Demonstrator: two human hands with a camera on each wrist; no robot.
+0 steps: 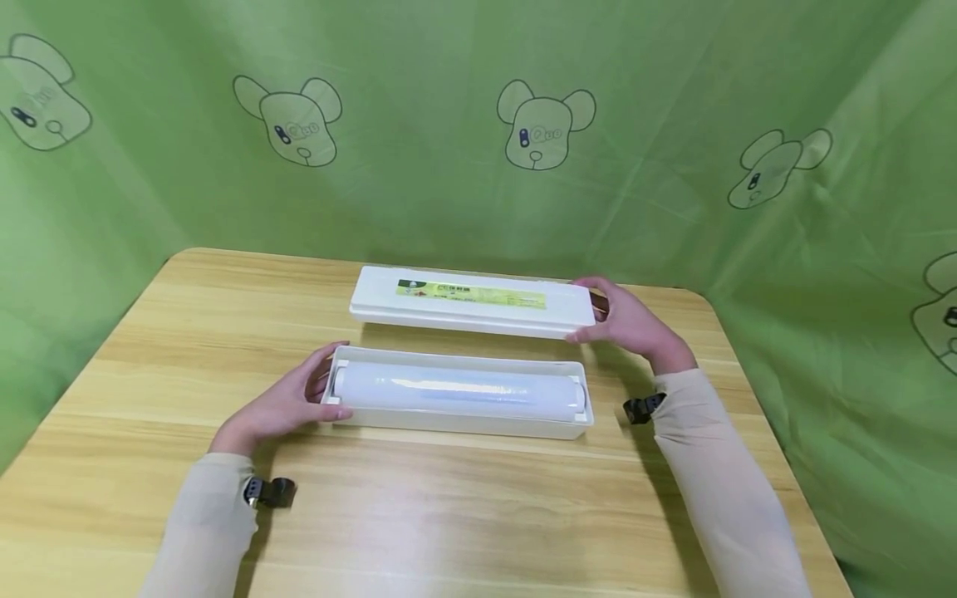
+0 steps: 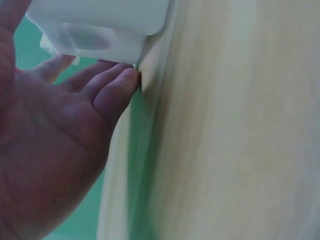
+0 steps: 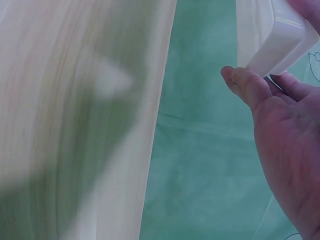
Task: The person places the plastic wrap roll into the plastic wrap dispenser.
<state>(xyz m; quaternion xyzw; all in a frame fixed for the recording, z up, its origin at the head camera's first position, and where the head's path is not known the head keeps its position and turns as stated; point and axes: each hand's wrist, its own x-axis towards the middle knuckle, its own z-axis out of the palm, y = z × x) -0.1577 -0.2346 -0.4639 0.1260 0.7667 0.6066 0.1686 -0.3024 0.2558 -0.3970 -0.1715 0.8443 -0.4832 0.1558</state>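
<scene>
Yellow-green label on white lid

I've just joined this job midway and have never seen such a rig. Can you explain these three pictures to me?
There is no machine here, just a person's bare left hand and right hand. The wide picture comes from a head camera looking forward and down; the two close ones come from the left wrist camera and right wrist camera. On the table stands an open white box with a roll lying inside. The left hand grips the box's left end. The right hand holds the lid by its right end, beyond the box.
</scene>
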